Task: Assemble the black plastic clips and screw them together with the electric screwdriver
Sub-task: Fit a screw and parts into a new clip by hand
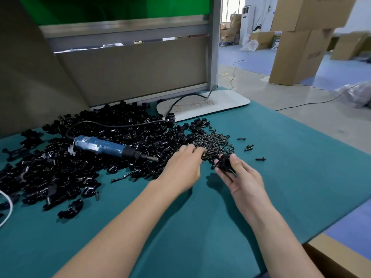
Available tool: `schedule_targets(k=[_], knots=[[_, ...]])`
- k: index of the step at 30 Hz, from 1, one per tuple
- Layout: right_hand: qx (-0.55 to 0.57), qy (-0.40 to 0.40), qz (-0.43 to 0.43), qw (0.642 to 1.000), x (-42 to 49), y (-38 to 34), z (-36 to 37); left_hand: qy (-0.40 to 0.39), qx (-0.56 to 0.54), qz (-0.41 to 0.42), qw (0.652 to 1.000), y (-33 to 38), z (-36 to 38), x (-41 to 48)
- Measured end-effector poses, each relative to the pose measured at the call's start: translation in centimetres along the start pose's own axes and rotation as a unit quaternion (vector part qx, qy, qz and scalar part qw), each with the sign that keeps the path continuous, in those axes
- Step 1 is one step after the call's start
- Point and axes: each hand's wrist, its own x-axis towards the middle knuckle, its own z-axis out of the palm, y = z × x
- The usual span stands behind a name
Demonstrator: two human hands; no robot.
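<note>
The fingers [236, 161] of the right hand [244, 178] are curled round a black clip [225, 162]. The thumb is on one side and the other fingertips on the opposite side, and the clip is held just above the green surface [281, 177]. Just to its left, the left hand [183, 164] is turned palm down, its fingers [192, 151] bent into the near edge of the heap of screws [214, 140]. The fingertips are lost among the screws, so I cannot tell whether they have one pinched. The two hands are near each other but apart.

A few stray screws [249, 147] lie scattered on the cloth to the right of the heap. On the left the screws run straight into a much bigger heap of clips [70, 167], which covers most of the left side of the surface. The electric screwdriver [104, 147] lies on its side on top of this heap, untouched, with a blue body and a black nose. Its bit points right, toward the left hand and near it. Its black cord [120, 124] arches over the clips toward a white board [220, 101] at the far edge of the surface.

A grey partition [130, 73] stands behind the heap, and cardboard boxes [297, 53] sit on the floor well off to the right. A white cord [9, 205] curves in at the left edge.
</note>
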Motion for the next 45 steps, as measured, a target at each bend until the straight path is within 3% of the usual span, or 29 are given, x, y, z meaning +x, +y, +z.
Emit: schedule_targets(k=[5,9,14,17,28,33,37,41,45], knots=[[-0.042,-0.049,0.048,0.997,0.0,0.5,0.4,0.109,-0.155,-0.043,0.981,-1.5,0.9,-3.8],[-0.074,-0.070,0.058,0.993,-0.1,0.6,0.7,0.224,-0.300,-0.067,0.925,-0.8,0.8,-5.5],[-0.101,-0.090,0.055,0.989,-0.2,0.8,0.9,0.201,-0.513,-0.143,0.822,0.8,1.7,-6.6],[-0.117,-0.097,0.050,0.987,-0.2,1.0,0.9,0.190,-0.542,-0.157,0.803,0.8,1.8,-6.5],[-0.157,-0.110,0.029,0.981,-0.1,1.8,1.0,0.129,-0.580,-0.165,0.787,0.4,2.0,-6.2],[-0.169,-0.110,0.030,0.979,0.0,1.9,0.8,0.116,-0.520,-0.174,0.828,0.8,2.4,-6.2],[-0.142,-0.121,0.035,0.982,0.0,1.8,0.6,0.108,-0.507,-0.202,0.831,0.5,2.6,-6.0],[-0.140,-0.119,0.035,0.982,-0.1,1.7,0.6,0.097,-0.507,-0.149,0.843,0.3,2.3,-6.2],[-0.132,-0.118,0.035,0.984,-0.2,1.8,0.8,0.102,-0.545,-0.162,0.816,0.0,2.1,-6.3]])
